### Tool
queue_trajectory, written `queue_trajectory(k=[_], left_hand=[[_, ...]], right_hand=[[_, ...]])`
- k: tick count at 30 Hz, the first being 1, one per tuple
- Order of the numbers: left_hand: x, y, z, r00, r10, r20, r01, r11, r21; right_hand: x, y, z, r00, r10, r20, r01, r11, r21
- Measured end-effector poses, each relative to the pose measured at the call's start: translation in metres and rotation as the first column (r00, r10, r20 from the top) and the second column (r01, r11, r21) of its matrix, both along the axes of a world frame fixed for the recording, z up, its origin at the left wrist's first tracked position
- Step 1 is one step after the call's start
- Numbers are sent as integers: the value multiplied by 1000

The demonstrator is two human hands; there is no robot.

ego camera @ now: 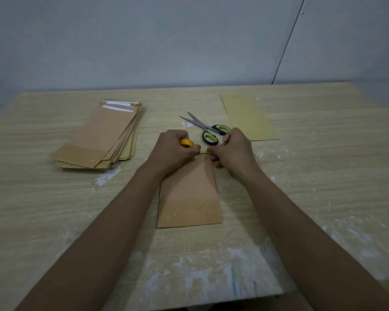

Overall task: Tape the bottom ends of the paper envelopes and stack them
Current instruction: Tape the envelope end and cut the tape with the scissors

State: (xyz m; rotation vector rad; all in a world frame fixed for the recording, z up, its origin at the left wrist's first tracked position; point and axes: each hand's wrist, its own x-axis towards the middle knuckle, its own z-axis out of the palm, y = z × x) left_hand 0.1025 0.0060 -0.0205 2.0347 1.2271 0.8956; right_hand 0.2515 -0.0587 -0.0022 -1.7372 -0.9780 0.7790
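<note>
Wooden table (pixel 301 198) is carrying the work, its near edge smeared with white patches. Nearest the person, a brown paper envelope (pixel 189 194) is lying flat lengthwise, its near end glossy. Both hands are meeting at its far end. Left hand (pixel 173 151) is curling around a yellow tape roll (pixel 186 142), gripping it. Right hand (pixel 231 151) is pinching with thumb and fingers closed at the envelope's far edge; a thin strip seems to be running between the hands, though it is too fine to confirm. Just beyond the hands, green-handled scissors (pixel 206 127) are lying partly open. Farther left, a stack of envelopes (pixel 103 135) is sitting fanned. Farther right, a single yellowish envelope (pixel 247 117) is lying flat.
</note>
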Motion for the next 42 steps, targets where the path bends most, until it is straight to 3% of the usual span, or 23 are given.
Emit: queue_trajectory(k=[12, 23, 27, 31, 33, 35, 37, 39, 42], left_hand=[[5, -2, 0, 998, 22, -57, -19, 998, 58], [9, -3, 1, 995, 39, -92, -33, 997, 65], [8, -3, 0, 996, 30, -81, -25, 998, 65], [7, -2, -2, 996, 31, -85, -26, 998, 52], [7, -2, -2, 996, 34, -84, -30, 998, 51], [7, -2, -3, 996, 35, -84, -30, 998, 57], [7, -2, -3, 996, 36, -84, -30, 998, 63], [6, -2, -3, 996, 25, -81, -19, 997, 70], [5, -1, -2, 997, 11, -82, -4, 996, 84]], right_hand=[[-4, 2, -6, 937, 20, 348, -54, 995, 89], [-8, -3, -1, 870, 88, 484, -123, 992, 41], [-8, 0, -2, 829, 54, 556, -69, 998, 6], [11, 3, -7, 913, -71, 401, 83, 996, -12], [15, 0, -8, 954, -129, 269, 124, 992, 36], [12, -7, -10, 959, -157, 235, 134, 985, 113], [3, -20, -13, 930, -126, 346, 67, 982, 176], [-11, -34, -14, 892, 14, 451, -108, 977, 183], [-25, -43, -17, 774, 258, 579, -325, 946, 13]])
